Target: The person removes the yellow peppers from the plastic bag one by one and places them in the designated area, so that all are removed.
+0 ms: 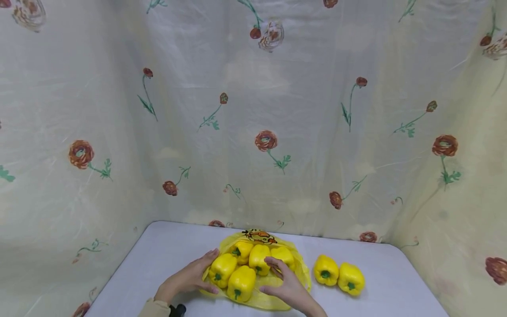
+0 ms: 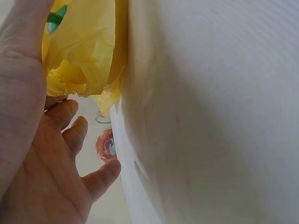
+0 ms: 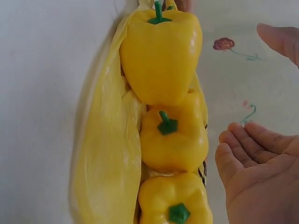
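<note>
Several yellow bell peppers [image 1: 242, 283] with green stems lie in a spread yellow plastic bag [image 1: 273, 304], its mouth toward me. My left hand [image 1: 194, 275] is at the bag's left edge, fingers extended beside the leftmost pepper [image 1: 222, 267]. In the left wrist view, its spread fingers [image 2: 100, 179] show below the bag's yellow film [image 2: 88, 42]. Over the right part of the bag, my right hand [image 1: 291, 288] has its fingers and thumb apart, holding nothing. The right wrist view shows that palm [image 3: 266, 186] beside the peppers [image 3: 161, 56].
Two more yellow bell peppers [image 1: 326, 269] [image 1: 351, 279] sit side by side on the white table [image 1: 396, 290], right of the bag. A flower-patterned curtain [image 1: 309, 176] surrounds the table at the back and sides. A dark band [image 1: 177, 310] is on my left wrist.
</note>
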